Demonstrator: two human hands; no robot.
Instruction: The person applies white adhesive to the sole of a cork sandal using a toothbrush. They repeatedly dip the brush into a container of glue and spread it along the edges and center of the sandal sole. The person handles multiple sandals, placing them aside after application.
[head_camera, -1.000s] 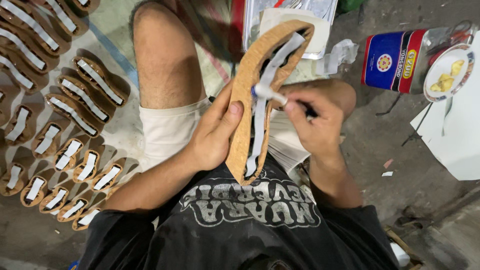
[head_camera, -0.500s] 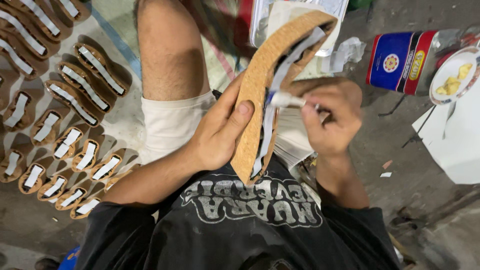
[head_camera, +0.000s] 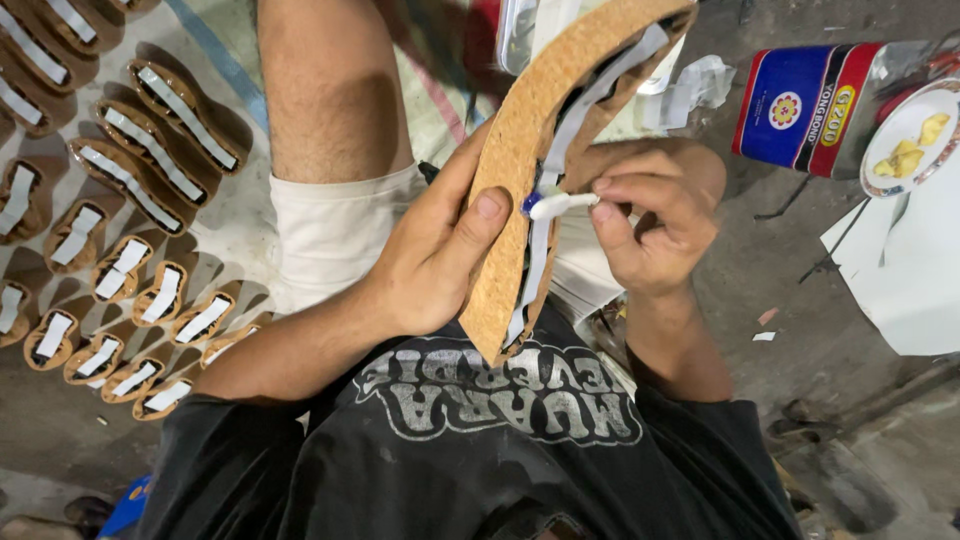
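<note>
Now the cork sole (head_camera: 520, 150) sits higher in the left hand (head_camera: 440, 250), nearer the camera.

Left hand (head_camera: 440, 255): forearm enters from the lower left and rises toward centre frame. Palm is cupped, fingers wrapped out of sight, thumb (head_camera: 483, 215) extended and pressed flat, nail facing up. Right hand (head_camera: 655, 220): forearm rises from the lower right, wrist bent inward. Fingers are curled, with thumb and index fingertips (head_camera: 600, 210) pinched together pointing left. Both hands sit close together above the lap; a bare knee extends toward the top edge.
</note>
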